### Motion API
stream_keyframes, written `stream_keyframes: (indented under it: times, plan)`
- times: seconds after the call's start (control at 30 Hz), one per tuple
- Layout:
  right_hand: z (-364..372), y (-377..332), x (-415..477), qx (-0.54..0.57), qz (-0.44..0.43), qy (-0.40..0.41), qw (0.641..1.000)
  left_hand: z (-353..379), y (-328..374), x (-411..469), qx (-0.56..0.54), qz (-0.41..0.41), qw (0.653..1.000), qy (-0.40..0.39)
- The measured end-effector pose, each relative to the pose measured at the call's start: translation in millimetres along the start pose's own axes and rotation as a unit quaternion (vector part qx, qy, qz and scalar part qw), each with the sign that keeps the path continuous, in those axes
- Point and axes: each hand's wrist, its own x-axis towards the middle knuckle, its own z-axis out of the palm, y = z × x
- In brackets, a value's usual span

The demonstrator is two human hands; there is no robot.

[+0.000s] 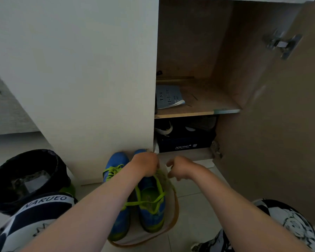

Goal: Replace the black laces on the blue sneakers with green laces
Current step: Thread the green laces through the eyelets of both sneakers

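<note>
Below AOKANG box (185, 143), L grip (146, 165) clamped on green laces (157, 186), R grip (178, 168) loosely curled, empty.

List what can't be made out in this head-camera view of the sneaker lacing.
- Left hand: it covers the lace ends of the right-hand sneaker, so the grip is unclear.
- Right hand: fingers curled; whether it holds a lace is hidden.
- Left-hand sneaker: its midsection is under the left forearm.
- Booklet on the shelf: print too small to read.
- Black laces: none visible anywhere.
</note>
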Motion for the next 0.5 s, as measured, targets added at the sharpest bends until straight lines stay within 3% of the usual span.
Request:
stream_keyframes:
  times: [0.2,0.5]
  plan:
    - [6.9,-13.1,0.7,0.109,-0.029,-0.059,0.992,-7.4,-0.7,-2.8,-0.058,-0.008,0.998,0.005]
    - [-13.8,-23.2,0.6,0.188,0.019,0.016,0.982,-19.5,-2.8,-9.9,-0.297,-0.059,0.947,0.108]
